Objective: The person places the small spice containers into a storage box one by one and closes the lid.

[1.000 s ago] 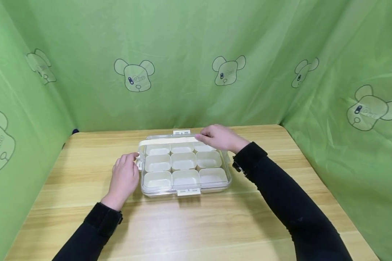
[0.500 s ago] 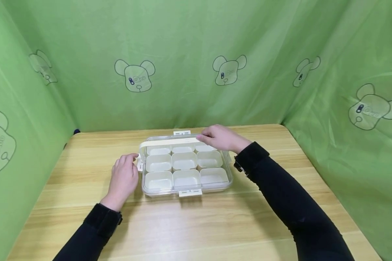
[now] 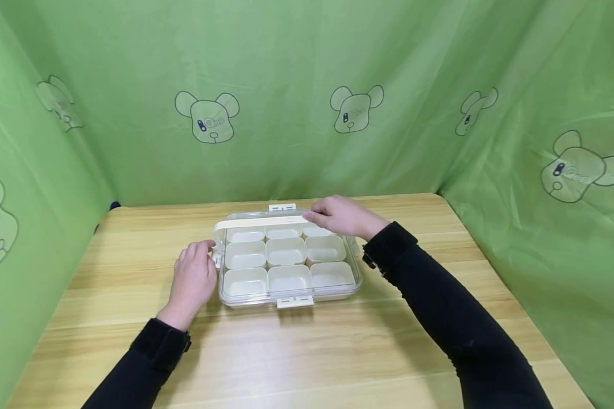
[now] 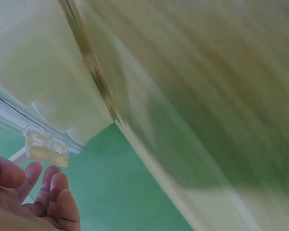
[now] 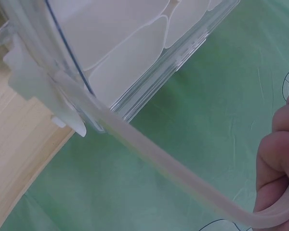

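A clear-lidded food storage box [image 3: 358,287] with several cream compartment cups [image 3: 286,251] rests on the table. Its cream carry handle [image 3: 258,222] is raised over the lid. My right hand [image 3: 345,217] grips this handle near its right part; in the right wrist view the fingers [image 5: 279,154] curl round the handle [image 5: 168,166]. At the box's left side lies my left hand [image 3: 191,284], with loosely bent fingers beside the left latch [image 3: 217,259]. In the left wrist view the fingertips [image 4: 53,178] are just below that latch [image 4: 47,149]; whether they touch it, I cannot tell.
Cream latches stand out at the front [image 3: 294,301] and back [image 3: 282,207] of the box. The wooden table [image 3: 307,358] extends toward me and to both sides. Green curtains [image 3: 286,159] with bear-head prints enclose the table at the back and sides.
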`<state>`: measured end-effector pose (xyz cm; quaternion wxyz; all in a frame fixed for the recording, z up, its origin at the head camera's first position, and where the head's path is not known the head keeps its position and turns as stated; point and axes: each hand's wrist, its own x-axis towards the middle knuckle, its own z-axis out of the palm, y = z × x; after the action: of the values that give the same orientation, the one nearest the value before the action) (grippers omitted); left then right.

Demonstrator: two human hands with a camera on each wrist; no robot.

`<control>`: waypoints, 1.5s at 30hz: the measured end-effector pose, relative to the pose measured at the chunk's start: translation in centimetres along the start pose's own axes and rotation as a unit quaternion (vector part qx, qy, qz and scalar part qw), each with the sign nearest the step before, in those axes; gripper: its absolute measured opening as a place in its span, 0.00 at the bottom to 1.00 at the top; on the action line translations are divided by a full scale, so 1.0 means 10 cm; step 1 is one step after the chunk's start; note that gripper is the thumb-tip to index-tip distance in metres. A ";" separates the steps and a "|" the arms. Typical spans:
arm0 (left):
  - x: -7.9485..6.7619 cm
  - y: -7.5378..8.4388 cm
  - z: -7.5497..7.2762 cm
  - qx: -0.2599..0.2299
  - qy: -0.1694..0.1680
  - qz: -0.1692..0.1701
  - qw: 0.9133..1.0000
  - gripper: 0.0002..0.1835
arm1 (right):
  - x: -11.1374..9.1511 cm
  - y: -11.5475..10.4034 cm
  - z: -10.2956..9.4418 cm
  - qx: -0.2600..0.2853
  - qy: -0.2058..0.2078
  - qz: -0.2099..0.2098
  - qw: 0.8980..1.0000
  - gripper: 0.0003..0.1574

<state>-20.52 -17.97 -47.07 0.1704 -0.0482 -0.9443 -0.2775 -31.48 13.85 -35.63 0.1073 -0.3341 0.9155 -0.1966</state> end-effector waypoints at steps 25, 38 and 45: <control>-0.02 0.01 0.00 0.005 -0.011 -0.007 1.000 0.18 | -0.02 0.03 0.05 -0.010 0.008 -0.008 1.000 0.31; -0.01 0.00 0.00 0.008 -0.024 -0.012 1.000 0.19 | -0.09 -0.02 0.08 -0.014 -0.006 -0.022 1.000 0.29; -0.01 0.00 -0.01 0.001 -0.021 -0.012 1.000 0.19 | -0.21 -0.06 0.13 -0.005 -0.018 -0.028 0.999 0.28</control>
<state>-20.37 -18.02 -47.07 0.1469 -0.0428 -0.9485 -0.2772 -29.09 14.41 -36.42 0.1162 -0.3638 0.9046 -0.1892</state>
